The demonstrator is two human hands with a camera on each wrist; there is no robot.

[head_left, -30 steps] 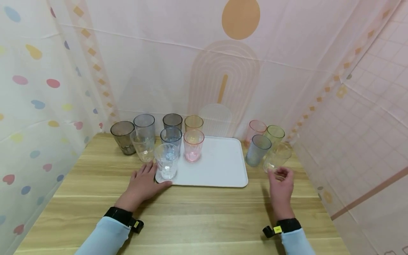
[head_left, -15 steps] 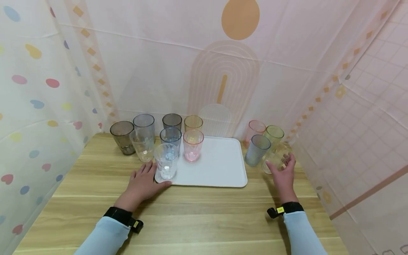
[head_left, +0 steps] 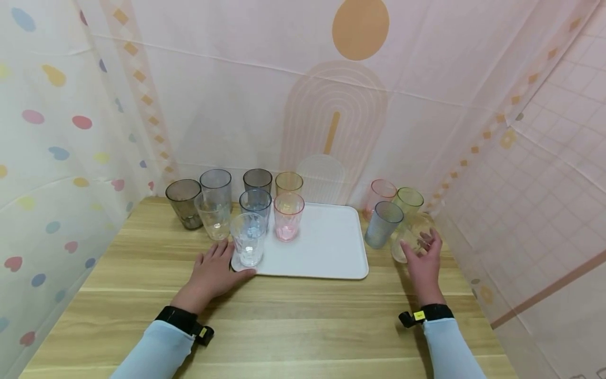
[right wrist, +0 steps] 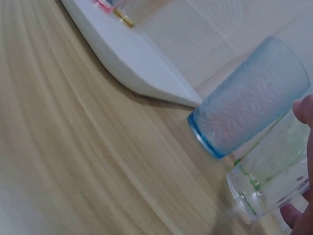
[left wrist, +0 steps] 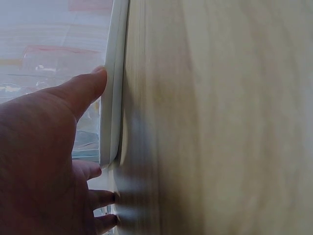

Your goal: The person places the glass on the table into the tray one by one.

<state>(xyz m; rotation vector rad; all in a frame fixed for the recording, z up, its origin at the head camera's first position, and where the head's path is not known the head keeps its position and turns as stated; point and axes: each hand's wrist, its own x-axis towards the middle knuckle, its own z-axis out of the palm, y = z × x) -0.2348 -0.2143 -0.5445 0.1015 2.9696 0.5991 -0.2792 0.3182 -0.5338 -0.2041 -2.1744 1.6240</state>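
My right hand [head_left: 424, 263] grips a clear cup [head_left: 401, 252] at the table's right, thumb on its left side and fingers on its right. In the right wrist view this cup [right wrist: 249, 196] stands close to a textured blue cup [right wrist: 244, 105], and my thumb [right wrist: 304, 110] lies on its wall. My left hand [head_left: 213, 273] rests at the near left corner of a white tray [head_left: 331, 266], its fingers spread and fairly straight. In the left wrist view the thumb [left wrist: 88, 88] presses the tray's edge [left wrist: 111, 107]. A clear cup [head_left: 248, 245] stands on that corner.
A pink cup [head_left: 287, 223] and a blue cup [head_left: 255, 202] stand on the tray, with dark [head_left: 258, 179] and amber [head_left: 289, 181] cups behind them. Several cups, one smoky brown [head_left: 184, 202], stand left of the tray. Pink [head_left: 379, 197] and green [head_left: 409, 199] cups stand behind the held cup.
My right hand has moved forward and slightly right, spread its fingers and closed around the clear cup. That cup's base has shifted slightly towards me. My left hand has stayed put.
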